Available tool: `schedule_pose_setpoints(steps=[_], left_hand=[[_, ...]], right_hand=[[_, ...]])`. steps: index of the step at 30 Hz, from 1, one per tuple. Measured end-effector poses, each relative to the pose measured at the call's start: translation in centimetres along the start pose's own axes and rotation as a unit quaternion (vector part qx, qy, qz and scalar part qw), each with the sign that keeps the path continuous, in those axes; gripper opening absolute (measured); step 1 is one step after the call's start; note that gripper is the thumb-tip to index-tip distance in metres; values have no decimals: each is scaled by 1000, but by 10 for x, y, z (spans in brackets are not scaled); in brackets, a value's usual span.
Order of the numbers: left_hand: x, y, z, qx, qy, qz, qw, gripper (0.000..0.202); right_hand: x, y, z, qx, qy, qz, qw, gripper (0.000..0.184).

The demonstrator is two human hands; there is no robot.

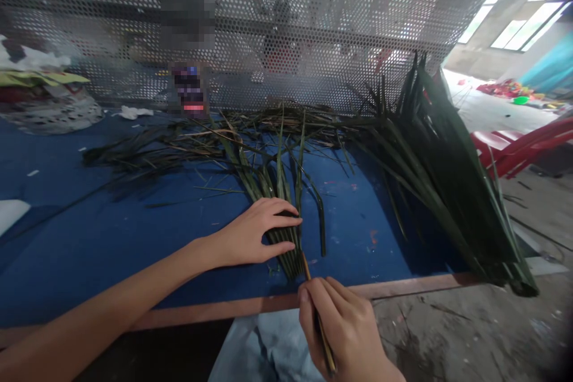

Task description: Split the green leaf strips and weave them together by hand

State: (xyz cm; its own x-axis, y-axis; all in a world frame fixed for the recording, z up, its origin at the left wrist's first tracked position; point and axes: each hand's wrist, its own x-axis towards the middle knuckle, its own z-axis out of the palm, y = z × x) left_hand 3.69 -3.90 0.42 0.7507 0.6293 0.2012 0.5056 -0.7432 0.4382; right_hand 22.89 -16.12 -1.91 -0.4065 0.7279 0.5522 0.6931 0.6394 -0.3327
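Green palm leaflets [284, 256] (under left hand [255, 233])

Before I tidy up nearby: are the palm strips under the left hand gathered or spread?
Gathered: the left hand holds the palm strips bunched together.

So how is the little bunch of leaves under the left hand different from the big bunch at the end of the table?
The small bunch is much narrower than the big bunch. The small bunch has thin strips, while the big bunch has wider, darker leaves. The left hand holds the small bunch down, but no hand touches the big bunch, which sticks out past the table's edge. Both are green palm leaves on the blue table.
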Motion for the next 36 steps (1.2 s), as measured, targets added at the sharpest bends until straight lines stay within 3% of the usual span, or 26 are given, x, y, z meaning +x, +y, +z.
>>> schedule_pose_setpoints(steps=[11, 17, 36], left_hand=[[0, 0, 0, -8, 3, -1, 1000, 42], [-1, 0, 0, -7, -5, -5, 1000, 43], [-1, 0, 1, -13, 0, -5, 1000, 42]], right_hand=[[-6, -4, -1, -49, 17, -30, 998, 24], [-9, -2, 3, -56, 67, -9, 996, 20], [-2, 1, 4, -13, -11, 14, 1000, 22]])
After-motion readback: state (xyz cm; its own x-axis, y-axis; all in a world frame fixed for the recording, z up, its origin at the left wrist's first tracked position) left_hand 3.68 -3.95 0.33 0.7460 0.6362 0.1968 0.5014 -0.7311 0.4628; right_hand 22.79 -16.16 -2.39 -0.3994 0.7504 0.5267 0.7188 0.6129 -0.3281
